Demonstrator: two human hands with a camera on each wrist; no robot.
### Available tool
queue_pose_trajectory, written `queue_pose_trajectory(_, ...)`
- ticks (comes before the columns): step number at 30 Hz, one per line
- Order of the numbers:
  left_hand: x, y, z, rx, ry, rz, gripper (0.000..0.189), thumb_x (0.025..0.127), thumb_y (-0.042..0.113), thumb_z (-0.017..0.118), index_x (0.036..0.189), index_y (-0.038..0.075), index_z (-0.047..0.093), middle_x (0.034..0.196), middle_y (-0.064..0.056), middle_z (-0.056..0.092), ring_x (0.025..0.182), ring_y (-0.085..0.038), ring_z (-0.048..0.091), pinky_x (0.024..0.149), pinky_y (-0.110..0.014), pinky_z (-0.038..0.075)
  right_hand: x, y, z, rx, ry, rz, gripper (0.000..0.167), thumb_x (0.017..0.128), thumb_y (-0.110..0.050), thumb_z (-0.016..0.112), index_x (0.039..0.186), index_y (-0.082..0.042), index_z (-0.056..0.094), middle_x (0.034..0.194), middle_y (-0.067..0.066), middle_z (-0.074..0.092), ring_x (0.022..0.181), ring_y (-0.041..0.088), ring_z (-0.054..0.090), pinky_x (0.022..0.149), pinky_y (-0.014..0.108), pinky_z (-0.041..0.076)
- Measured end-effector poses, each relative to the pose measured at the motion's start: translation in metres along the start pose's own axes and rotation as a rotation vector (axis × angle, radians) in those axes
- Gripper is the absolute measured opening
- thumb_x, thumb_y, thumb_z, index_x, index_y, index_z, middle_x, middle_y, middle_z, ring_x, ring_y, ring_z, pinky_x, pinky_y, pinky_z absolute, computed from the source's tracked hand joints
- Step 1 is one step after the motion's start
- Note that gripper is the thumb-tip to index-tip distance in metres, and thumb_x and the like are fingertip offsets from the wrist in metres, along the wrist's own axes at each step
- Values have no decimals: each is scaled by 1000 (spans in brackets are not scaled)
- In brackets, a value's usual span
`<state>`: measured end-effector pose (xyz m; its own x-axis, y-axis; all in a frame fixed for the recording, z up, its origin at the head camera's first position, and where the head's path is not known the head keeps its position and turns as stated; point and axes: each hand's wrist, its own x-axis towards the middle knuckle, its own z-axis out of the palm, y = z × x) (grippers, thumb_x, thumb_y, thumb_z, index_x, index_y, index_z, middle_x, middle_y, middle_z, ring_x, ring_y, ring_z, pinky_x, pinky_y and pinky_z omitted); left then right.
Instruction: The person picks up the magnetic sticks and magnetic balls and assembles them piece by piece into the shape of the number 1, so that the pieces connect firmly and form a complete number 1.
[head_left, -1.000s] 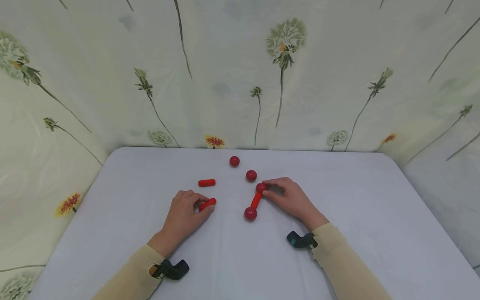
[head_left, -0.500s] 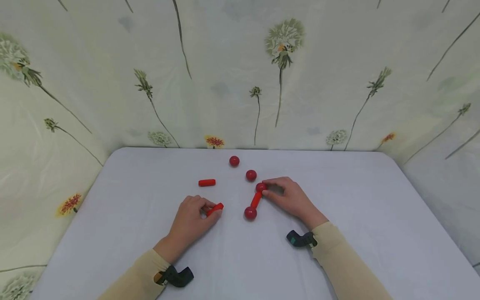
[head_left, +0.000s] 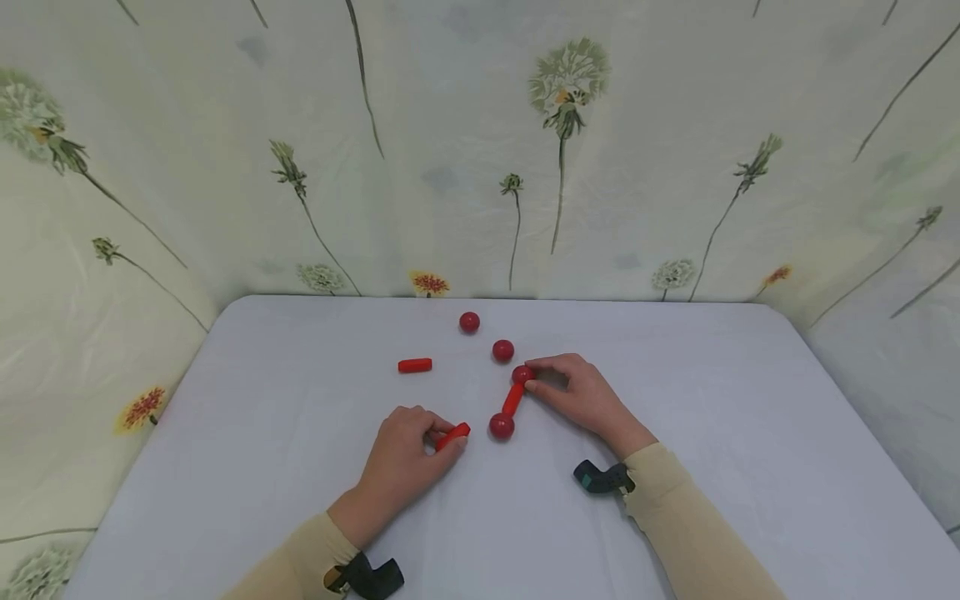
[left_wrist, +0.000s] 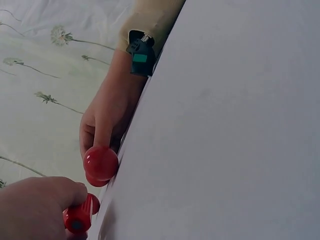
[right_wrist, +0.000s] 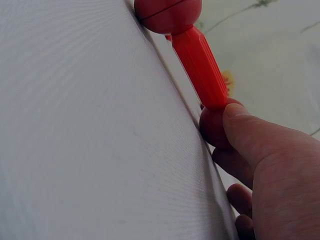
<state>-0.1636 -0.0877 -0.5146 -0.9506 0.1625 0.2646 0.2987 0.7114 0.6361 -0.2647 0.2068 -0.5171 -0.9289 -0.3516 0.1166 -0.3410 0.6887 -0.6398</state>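
My left hand [head_left: 408, 457] pinches a short red rod [head_left: 454, 435] between thumb and fingers, just left of the joined piece. The rod's end [left_wrist: 78, 221], with a dark round spot, faces the left wrist camera. My right hand [head_left: 588, 402] grips the far red ball [head_left: 522, 375] of a dumbbell-like piece on the table. A red ridged rod [right_wrist: 201, 67] links that ball to a second, nearer ball [head_left: 502, 427], which nobody touches. In the right wrist view my thumb lies on the held ball [right_wrist: 214, 125]. The left rod and the nearer ball are apart.
Two loose red balls lie farther back, one ball [head_left: 503, 351] close behind the joined piece and another ball [head_left: 469, 322] near the far edge. A loose red rod [head_left: 415, 365] lies at left. A white-covered table [head_left: 675, 358] meets a flower-patterned cloth [head_left: 450, 167] behind.
My left hand has moved right and toward the front with its rod, coming closer to the nearer ball. The right hand and the joined piece have stayed in place.
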Motion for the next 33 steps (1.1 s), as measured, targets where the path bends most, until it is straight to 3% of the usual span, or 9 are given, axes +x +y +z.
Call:
queue_pose_trajectory(8,-3,9,4,20,-27,2,24,84,40,77,97,20,73,75,17,56,80,-6,49,68,-27,44,0,2,1,6,3,1,45,89,-51,69,126,-26,68,121,-8,63,116,18,54,96,47,47)
queue_pose_trajectory(33,-6,24,16,13,-30,29,22,84,40,76,94,20,74,70,18,55,76,-7,49,68,-28,42,0,0,-1,8,5,-21,44,89,-49,70,126,-25,68,122,-7,64,117,19,54,97,47,46)
